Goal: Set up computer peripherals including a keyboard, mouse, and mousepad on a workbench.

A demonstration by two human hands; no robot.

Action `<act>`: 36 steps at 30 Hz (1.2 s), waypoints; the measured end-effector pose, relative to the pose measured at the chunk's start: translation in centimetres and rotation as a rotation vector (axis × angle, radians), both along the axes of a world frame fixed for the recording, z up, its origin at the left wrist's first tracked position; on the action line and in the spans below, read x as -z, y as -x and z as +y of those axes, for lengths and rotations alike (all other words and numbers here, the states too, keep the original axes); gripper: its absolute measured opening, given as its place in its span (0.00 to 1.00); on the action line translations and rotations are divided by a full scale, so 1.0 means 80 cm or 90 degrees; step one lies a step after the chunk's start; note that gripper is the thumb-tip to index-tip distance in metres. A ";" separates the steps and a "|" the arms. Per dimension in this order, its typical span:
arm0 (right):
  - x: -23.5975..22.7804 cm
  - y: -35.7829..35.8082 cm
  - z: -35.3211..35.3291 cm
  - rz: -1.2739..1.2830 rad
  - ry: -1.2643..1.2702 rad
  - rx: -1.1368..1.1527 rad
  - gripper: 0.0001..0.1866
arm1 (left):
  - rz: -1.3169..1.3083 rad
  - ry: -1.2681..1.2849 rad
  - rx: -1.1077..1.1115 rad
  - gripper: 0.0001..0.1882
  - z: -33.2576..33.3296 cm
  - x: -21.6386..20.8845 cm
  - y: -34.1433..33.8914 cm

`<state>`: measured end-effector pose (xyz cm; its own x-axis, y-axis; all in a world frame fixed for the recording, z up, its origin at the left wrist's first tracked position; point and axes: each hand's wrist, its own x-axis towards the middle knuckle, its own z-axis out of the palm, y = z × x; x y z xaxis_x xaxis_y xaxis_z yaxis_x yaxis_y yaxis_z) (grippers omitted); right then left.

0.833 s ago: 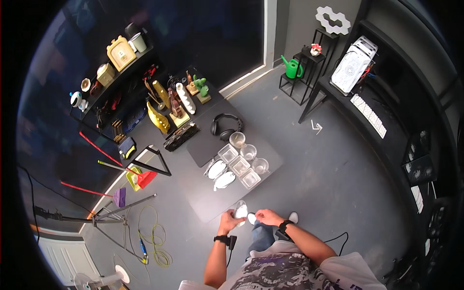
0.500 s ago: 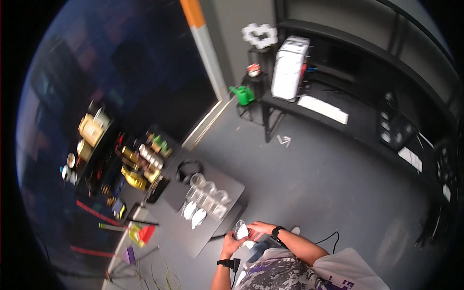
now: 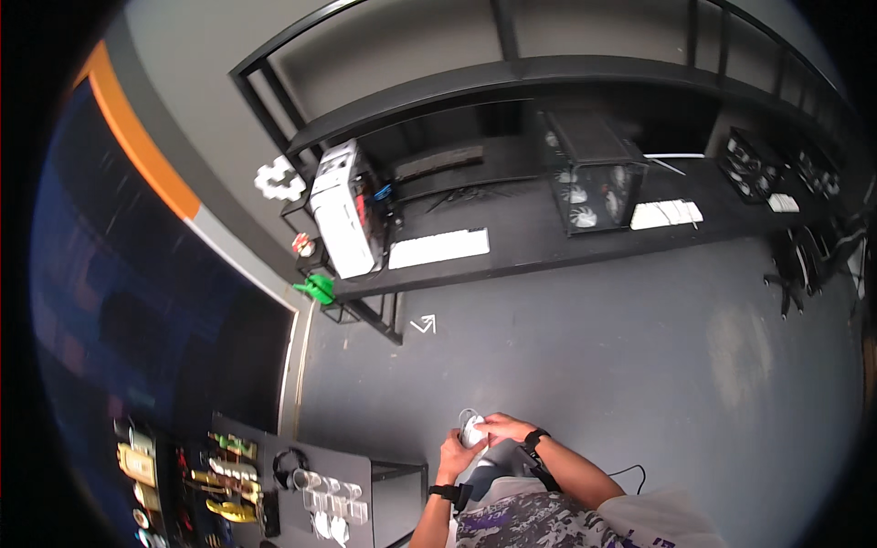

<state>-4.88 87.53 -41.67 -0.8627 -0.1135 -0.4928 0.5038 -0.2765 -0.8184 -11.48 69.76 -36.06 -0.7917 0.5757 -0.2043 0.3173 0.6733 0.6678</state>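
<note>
We're mid-handling: both hands sit low centre of the frame, held up in front of the chest over the grey floor (image 3: 639, 365), working a small white object (image 3: 471, 429) between them. Left hand (image 3: 454, 453) is underneath, grip curled shut around the lower side of the object, forearm coming up near vertical from the bottom edge, dark watch (image 3: 445, 492) on the wrist. Right hand (image 3: 504, 428) comes in from the right, grip closed over the top and right side of the object, fingers bent down across it, forearm angled up-left from the lower right, dark band (image 3: 533, 437) on that wrist. What the object is we can't tell, too small and mostly covered; a thin pale loop shows just above it. Our read: this is an inspect or adjust step done in the hands, away from the worktop (image 3: 352, 475) at lower left, which carries a row of clear cups (image 3: 324, 489), black headphones (image 3: 290, 466) and more small white pieces (image 3: 329, 527). Next move, as we judge it, needs the left grip kept firm as the base while the right fingers do the fine work, or a turn back toward the worktop if the piece belongs with the others there. Upper half of the frame: long black shelf (image 3: 548, 233) with a white computer case (image 3: 343, 215), a black mesh case (image 3: 594, 169), white keyboards (image 3: 438, 248); green watering can (image 3: 317, 289) at mid left
</note>
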 end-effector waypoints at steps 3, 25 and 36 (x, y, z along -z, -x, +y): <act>-0.006 -0.009 0.043 -0.010 -0.008 0.116 0.29 | -0.071 -0.024 0.042 0.37 0.060 -0.012 0.023; -0.062 0.008 0.248 -0.017 0.042 0.071 0.20 | -0.029 -0.145 -0.025 0.37 0.260 -0.024 0.012; -0.032 -0.020 0.252 -0.069 -0.019 -0.388 0.20 | -0.095 -0.148 -0.505 0.35 0.156 -0.036 -0.232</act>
<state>-3.27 107.72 -39.07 -0.5918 -0.5551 -0.5845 0.6449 0.1090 -0.7564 7.10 82.26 -33.17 -0.9536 -0.0993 -0.2841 -0.2948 0.4990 0.8149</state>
